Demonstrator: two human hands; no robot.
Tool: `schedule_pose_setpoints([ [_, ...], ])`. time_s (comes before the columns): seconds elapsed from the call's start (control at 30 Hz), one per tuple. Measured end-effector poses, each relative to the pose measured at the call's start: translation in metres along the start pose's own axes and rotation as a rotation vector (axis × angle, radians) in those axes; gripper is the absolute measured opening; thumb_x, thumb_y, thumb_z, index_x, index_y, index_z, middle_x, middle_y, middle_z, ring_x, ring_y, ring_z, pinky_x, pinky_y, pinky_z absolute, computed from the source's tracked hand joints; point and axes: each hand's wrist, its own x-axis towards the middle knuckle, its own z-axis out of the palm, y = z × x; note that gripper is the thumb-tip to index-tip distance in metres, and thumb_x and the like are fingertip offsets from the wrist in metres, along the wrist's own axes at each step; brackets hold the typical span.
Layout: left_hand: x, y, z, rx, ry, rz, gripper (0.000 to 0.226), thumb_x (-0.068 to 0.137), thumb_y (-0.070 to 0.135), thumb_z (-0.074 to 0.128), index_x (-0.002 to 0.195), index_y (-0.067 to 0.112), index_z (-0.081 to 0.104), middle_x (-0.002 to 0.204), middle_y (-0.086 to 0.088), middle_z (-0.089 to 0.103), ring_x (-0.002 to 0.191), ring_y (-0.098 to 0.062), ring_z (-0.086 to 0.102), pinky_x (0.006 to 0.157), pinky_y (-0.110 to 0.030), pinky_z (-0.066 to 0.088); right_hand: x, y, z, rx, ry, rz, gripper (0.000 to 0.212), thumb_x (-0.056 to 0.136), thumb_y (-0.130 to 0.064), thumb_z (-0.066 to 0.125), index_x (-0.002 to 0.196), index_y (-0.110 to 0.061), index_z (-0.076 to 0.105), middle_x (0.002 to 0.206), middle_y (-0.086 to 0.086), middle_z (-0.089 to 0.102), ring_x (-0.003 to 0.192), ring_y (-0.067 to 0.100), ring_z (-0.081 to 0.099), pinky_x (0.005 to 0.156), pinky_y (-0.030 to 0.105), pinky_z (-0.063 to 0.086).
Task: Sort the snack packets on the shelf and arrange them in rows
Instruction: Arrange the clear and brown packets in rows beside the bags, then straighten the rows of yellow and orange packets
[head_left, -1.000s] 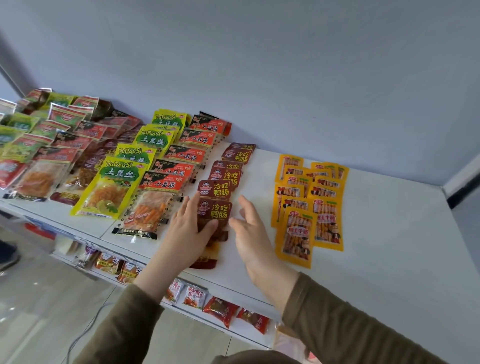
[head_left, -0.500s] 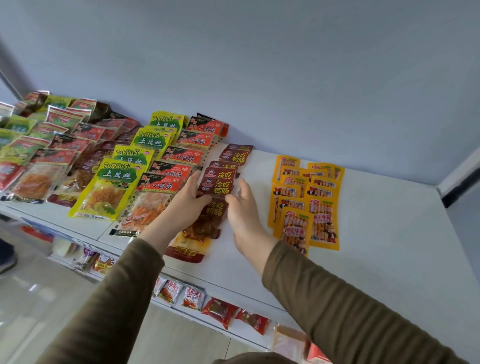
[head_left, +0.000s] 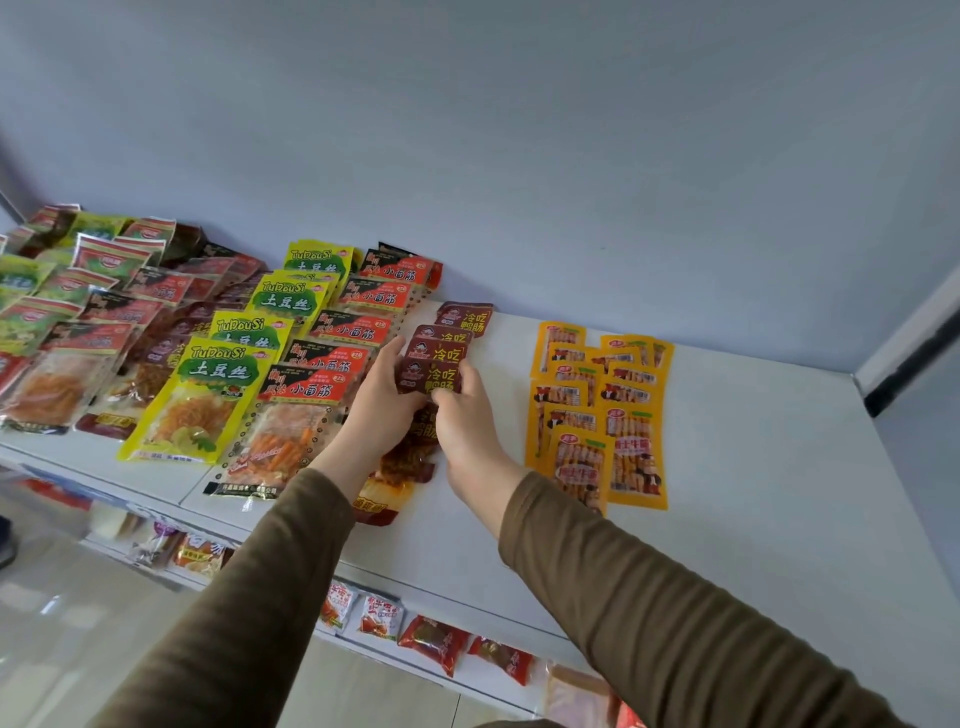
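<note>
A row of dark red snack packets (head_left: 435, 364) with yellow lettering runs front to back down the middle of the white shelf (head_left: 753, 493). My left hand (head_left: 382, 410) grips the left edge of one packet in that row, and my right hand (head_left: 465, 415) pinches its right side. The nearest packet of the row lies partly under my wrists. Left of it run a row of red-and-black packets (head_left: 332, 358) and a row of yellow-green packets (head_left: 228, 364). To the right lie two rows of orange packets (head_left: 602, 410).
More green and red packets (head_left: 78, 291) crowd the shelf's far left. A lower shelf holds small red packets (head_left: 436, 642) near its front edge. The blue-grey wall (head_left: 519, 156) backs the shelf. The shelf's right part is bare white surface.
Both hands have moved away from the shelf's front edge towards the wall, along the dark red row, and closed onto a packet near its middle.
</note>
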Motion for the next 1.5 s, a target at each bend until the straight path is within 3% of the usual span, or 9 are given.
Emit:
schedule_pose_setpoints([
  [0.23,0.009,-0.002,0.006,-0.031,0.005,0.019,0.08,0.1,0.007,0.064,0.162,0.029,0.02,0.157,-0.002,0.047,0.119,-0.005,0.048,0.08,-0.012,0.042,0.003,0.002,0.0,0.047,0.039,-0.03,0.058,0.105,-0.014,0.046,0.158,-0.025,0.028,0.151,0.006,0.046,0.137,0.024,0.048,0.112,0.042,0.045],
  [0.37,0.01,0.002,0.001,0.039,-0.028,-0.007,0.081,0.099,0.009,0.064,0.163,0.028,0.018,0.16,-0.004,0.043,0.138,-0.02,0.05,0.093,-0.026,0.045,0.004,-0.003,-0.003,0.045,0.014,-0.017,0.058,0.105,-0.012,0.045,0.159,-0.024,0.027,0.15,0.006,0.047,0.136,0.024,0.048,0.111,0.04,0.045],
  [0.47,0.003,0.009,-0.005,0.172,0.045,0.013,0.074,0.1,0.015,0.063,0.162,0.027,0.024,0.163,-0.005,0.038,0.146,-0.028,0.041,0.109,-0.038,0.044,-0.005,-0.009,-0.018,0.032,-0.028,-0.077,0.055,0.104,-0.01,0.045,0.156,-0.023,0.032,0.143,-0.002,0.051,0.12,0.009,0.05,0.097,0.024,0.045],
  [0.57,-0.012,0.025,-0.005,0.228,0.132,0.194,0.059,0.104,0.022,0.057,0.157,0.028,0.034,0.165,0.002,0.034,0.152,-0.022,0.031,0.121,-0.044,0.032,-0.014,-0.013,-0.047,-0.034,-0.055,-0.207,0.054,0.104,-0.015,0.046,0.155,-0.027,0.034,0.15,-0.01,0.042,0.124,-0.004,0.034,0.1,0.021,0.031],
  [0.7,-0.039,0.061,0.025,0.278,0.079,0.48,0.059,0.103,0.02,0.057,0.158,0.022,0.037,0.167,0.001,0.029,0.157,-0.017,0.017,0.124,-0.029,0.013,-0.015,-0.019,-0.112,-0.282,0.045,-0.492,0.045,0.103,-0.015,0.047,0.145,-0.031,0.047,0.146,-0.019,0.045,0.131,-0.009,0.036,0.102,0.009,0.027],
  [0.83,-0.047,0.08,0.09,0.569,-0.105,0.459,0.061,0.107,0.034,0.039,0.163,0.022,0.018,0.173,-0.006,0.007,0.159,-0.028,-0.01,0.126,-0.051,-0.004,0.01,-0.014,-0.178,-0.699,0.275,-0.652,0.036,0.099,-0.007,0.048,0.131,-0.02,0.061,0.134,-0.006,0.06,0.131,0.016,0.049,0.109,0.03,0.038],
  [1.0,-0.038,0.085,0.149,0.742,-0.224,0.411,0.061,0.108,0.041,0.024,0.165,0.022,0.01,0.174,0.0,0.001,0.159,-0.028,-0.006,0.125,-0.059,-0.002,0.05,0.001,-0.209,-1.196,0.234,-0.517,0.038,0.104,-0.029,0.045,0.14,-0.027,0.057,0.158,-0.003,0.04,0.148,0.026,0.026,0.119,0.049,0.023],
  [1.17,-0.026,0.062,0.147,0.778,-0.228,0.436,0.061,0.107,0.045,0.021,0.165,0.029,0.009,0.173,0.005,0.005,0.159,-0.025,0.004,0.127,-0.056,0.006,0.058,0.013,-0.221,-1.25,0.122,-0.424,0.046,0.108,-0.041,0.029,0.153,-0.035,0.038,0.166,-0.011,0.02,0.154,0.021,0.009,0.123,0.047,0.02],
  [1.5,-0.002,0.042,0.101,0.724,-0.291,0.391,0.059,0.109,0.045,0.027,0.164,0.036,0.008,0.173,0.006,-0.004,0.159,-0.025,-0.011,0.126,-0.058,0.002,0.045,-0.008,-0.251,-1.343,0.121,-0.386,0.041,0.109,-0.037,0.031,0.148,-0.033,0.045,0.166,-0.009,0.021,0.155,0.02,0.006,0.122,0.057,0.006],
])
